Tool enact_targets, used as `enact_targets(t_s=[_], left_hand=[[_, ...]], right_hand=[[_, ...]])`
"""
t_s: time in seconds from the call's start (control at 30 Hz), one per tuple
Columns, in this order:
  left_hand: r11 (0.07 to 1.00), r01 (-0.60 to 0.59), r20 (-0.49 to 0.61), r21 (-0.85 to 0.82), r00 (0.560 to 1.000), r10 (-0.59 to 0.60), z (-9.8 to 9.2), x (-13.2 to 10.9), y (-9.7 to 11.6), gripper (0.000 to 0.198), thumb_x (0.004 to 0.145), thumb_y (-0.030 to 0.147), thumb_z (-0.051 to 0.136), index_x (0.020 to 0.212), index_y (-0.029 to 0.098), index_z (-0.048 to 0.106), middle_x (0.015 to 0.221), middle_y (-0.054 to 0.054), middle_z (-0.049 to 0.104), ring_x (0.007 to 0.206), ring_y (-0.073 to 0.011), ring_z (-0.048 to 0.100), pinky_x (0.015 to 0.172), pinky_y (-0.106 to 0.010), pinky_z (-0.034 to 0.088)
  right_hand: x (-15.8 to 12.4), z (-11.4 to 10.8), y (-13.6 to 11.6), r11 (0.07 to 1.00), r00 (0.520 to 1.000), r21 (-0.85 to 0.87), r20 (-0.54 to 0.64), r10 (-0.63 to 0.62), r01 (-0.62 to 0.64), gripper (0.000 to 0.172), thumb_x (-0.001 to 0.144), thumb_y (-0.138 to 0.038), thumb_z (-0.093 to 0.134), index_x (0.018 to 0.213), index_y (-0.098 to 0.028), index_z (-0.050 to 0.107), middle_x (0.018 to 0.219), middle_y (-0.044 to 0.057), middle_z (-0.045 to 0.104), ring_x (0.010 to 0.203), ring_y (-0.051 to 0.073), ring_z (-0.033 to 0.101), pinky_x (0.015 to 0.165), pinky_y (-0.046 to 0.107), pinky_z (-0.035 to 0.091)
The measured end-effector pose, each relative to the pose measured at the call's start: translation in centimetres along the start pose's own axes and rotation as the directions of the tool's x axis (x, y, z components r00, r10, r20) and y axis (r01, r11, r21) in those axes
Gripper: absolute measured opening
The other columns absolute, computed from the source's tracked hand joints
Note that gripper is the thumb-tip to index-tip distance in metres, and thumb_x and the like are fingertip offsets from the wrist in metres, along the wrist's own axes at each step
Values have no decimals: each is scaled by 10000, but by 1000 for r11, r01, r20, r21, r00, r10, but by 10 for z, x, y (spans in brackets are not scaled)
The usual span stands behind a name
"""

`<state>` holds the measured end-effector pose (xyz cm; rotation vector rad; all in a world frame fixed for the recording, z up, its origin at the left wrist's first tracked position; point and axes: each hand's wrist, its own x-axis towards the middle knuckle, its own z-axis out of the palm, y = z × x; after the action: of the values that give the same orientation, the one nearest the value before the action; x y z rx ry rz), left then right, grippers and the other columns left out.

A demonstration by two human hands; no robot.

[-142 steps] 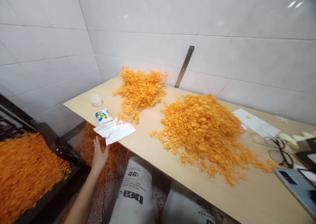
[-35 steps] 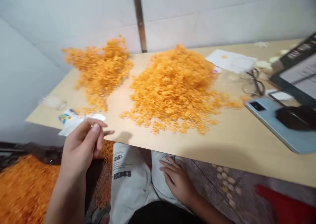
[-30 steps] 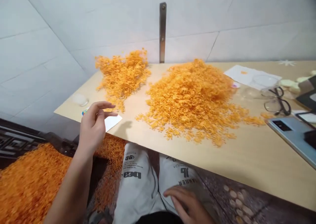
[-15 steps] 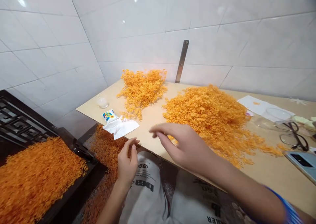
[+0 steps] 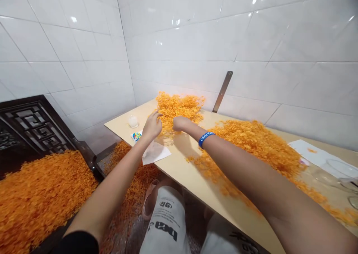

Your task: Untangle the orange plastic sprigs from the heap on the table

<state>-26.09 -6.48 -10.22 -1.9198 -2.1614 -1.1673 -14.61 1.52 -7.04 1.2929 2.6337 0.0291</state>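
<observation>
At the far left of the table lies a smaller heap of orange flower-like sprigs (image 5: 181,106), with both of my hands at its near side. My left hand (image 5: 152,127) is at the heap's left edge, its fingers curved and apart from the thumb, nothing plainly held. My right hand (image 5: 180,124) reaches the heap's near right side, fingers curled in; what they hold, if anything, is hidden. Under my right forearm and behind it spreads a larger heap of the same orange sprigs (image 5: 260,146).
A white tissue (image 5: 156,153), a partly covered tissue packet (image 5: 136,136) and a small glass (image 5: 133,122) lie along the table's left side. Orange pieces cover a dark carved chair (image 5: 46,123) and the floor. A metal strip (image 5: 223,91) leans on the wall; white paper (image 5: 321,157) lies right.
Both hands have moved forward from the table's near edge to the smaller orange heap. My right fingers have curled in. The view has shifted, and the phone is out of sight.
</observation>
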Motion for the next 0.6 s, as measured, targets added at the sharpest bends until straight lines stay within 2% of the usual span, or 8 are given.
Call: enact_targets(t_s=[0.1,0.2,0.3,0.4,0.47,0.53,0.6], left_hand=[[998,-57,145,28,988,53,16,58,-8,413,912,139,381,1277,120,575,1520,-100,388,1442,-236,272,1202,-377,208],[992,-119,311,46,945,99,41,87,-7,416,960,279,407,1348,187,524,1542,-40,359,1460,-209,216,1198,-341,189],[993,-56,408,107,913,7,70,92,-13,505,950,414,481,1384,156,463,1515,-116,372,1402,-273,333,1161,-482,264],[980,64,434,190,890,-142,94,87,-25,525,919,412,565,1380,189,454,1462,-138,412,1308,-320,438,1067,-592,356],[967,117,438,225,874,-208,104,85,-33,523,923,397,561,1396,213,434,1471,-129,394,1311,-326,423,1063,-595,355],[959,141,445,248,862,-241,111,82,-39,555,925,401,554,1428,229,394,1512,-125,334,1352,-340,365,1089,-614,305],[954,137,453,268,856,-250,114,77,-43,597,920,401,561,1457,246,351,1556,-116,258,1398,-358,283,1114,-634,239]], right_hand=[[6,-12,17,999,1000,-50,-26,1,-2,314,942,-319,602,1194,-132,583,1175,107,602,987,215,626,834,397,548],[2,-14,24,995,997,-102,-77,-23,16,318,945,-321,596,1207,-142,577,1192,105,596,1008,221,620,850,410,543],[-12,-8,24,986,994,-157,-83,-66,52,291,951,-325,587,1178,-144,593,1162,93,613,990,213,628,845,410,545],[-30,-2,25,970,990,-223,-75,-117,98,269,957,-337,576,1131,-135,615,1104,81,643,954,199,643,835,401,549],[-41,-2,30,955,987,-273,-78,-141,115,213,962,-280,561,1068,-117,649,1041,95,674,933,206,659,811,383,551],[-52,-6,38,939,985,-321,-79,-155,122,162,937,-154,544,957,-95,694,938,132,705,902,236,681,752,351,548],[-62,-13,49,925,983,-359,-81,-165,126,200,879,-46,524,848,-86,717,839,164,713,856,276,697,679,335,533]])
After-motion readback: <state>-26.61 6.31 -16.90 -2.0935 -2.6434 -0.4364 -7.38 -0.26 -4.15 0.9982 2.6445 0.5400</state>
